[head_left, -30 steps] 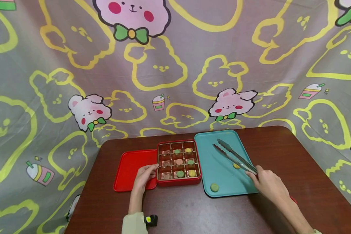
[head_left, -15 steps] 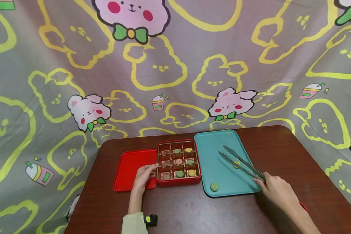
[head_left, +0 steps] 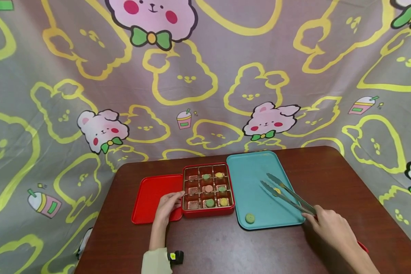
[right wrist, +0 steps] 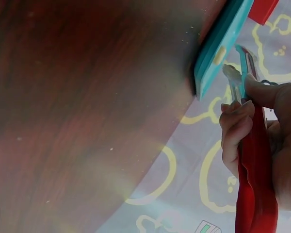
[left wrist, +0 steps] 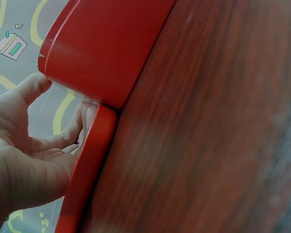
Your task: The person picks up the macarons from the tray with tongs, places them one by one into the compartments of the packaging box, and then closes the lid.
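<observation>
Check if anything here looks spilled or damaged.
Nothing looks spilled: the round treats sit in the red box or on the teal tray. Up close, the box's rim has a small dark mark, possibly chipped paint.

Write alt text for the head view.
A right hand holds tongs over a teal tray bearing a green piece and a yellow piece. The left hand touches a red nine-compartment box holding six round pieces.

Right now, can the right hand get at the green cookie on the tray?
Probably yes: the right hand holds spread tongs over the tray, and nothing shows between them and the green cookie.
</observation>
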A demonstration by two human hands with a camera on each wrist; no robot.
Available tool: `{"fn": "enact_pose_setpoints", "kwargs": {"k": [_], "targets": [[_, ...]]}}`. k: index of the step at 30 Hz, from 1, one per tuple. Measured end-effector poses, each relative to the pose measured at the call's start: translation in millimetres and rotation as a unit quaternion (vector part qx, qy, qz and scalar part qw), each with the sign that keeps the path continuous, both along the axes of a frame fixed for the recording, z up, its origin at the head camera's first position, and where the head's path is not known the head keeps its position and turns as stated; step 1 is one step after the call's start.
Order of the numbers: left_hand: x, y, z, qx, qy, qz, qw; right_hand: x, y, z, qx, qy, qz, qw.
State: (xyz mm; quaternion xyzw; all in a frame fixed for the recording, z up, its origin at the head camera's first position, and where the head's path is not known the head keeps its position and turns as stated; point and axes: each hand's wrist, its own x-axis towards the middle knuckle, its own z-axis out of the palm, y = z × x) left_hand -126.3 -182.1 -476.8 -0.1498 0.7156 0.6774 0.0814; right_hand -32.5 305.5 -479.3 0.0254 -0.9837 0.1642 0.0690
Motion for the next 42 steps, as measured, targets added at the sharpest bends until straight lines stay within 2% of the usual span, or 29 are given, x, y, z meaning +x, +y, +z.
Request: {"fn": "enact_pose_setpoints", "kwargs": {"k": [6,12,16,31,37,42], "targets": [[-1.2,1.0,-1.8,-0.005,-0.005,0.001,1.0000,4.2,2.3,-1.6,0.002,-0.011,0.001,0.9999],[-12.9,-5.5,-29.5,-0.010,-0.017,0.011,0.9998,7.8,4.9,-2.1,0.001,-0.017,-0.010,0.9998],[-15.3,-7.4,-38.8,-0.012,-0.017,0.021,0.9996,10.8,7.0,-2.2,0.001,-0.020,-0.017,0.9997],[-13.6,-6.7,-40.2,-0.016,0.004,0.026,0.9995,25.5,15.1,-5.6,0.007,-0.029,-0.020,0.9993],[-13.6,-6.4,-39.5,-0.016,0.004,0.023,0.9996,27.9,14.5,-7.7,0.002,-0.002,-0.011,0.9999],[-14.6,-5.9,-40.3,-0.017,0.000,0.026,0.9995,29.0,14.1,-10.9,0.000,0.038,-0.005,0.9993]]}}
